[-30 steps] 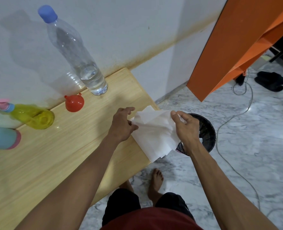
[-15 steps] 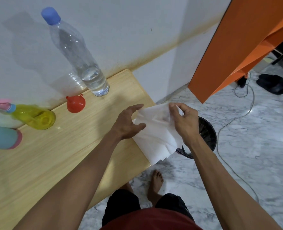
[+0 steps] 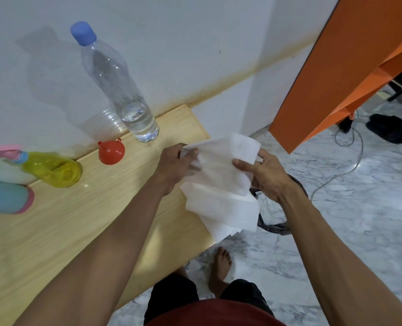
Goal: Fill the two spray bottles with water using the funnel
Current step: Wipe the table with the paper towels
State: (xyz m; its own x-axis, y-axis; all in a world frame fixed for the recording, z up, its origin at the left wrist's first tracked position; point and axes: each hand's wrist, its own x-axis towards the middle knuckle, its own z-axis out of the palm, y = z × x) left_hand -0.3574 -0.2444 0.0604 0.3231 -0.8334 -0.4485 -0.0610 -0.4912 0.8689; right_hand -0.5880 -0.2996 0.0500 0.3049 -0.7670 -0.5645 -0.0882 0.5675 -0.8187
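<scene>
The yellow spray bottle [image 3: 54,169] and the blue spray bottle [image 3: 5,197] stand capped at the table's [image 3: 54,231] far left, the red funnel [image 3: 111,152] lies beside them unused, and the water bottle [image 3: 122,90] is closed with only a little water at the bottom. That suggests the filling is finished, though I cannot read their levels. What remains looks like tidying: the left hand [image 3: 175,164] and right hand [image 3: 266,174] each pinch an edge of a white paper towel [image 3: 219,182], spread between them above the table corner and the black bin [image 3: 280,225].

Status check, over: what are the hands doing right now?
Both hands, left and right, hold white tissue. Funnel, spray bottles untouched on table. Nothing blocking.
</scene>
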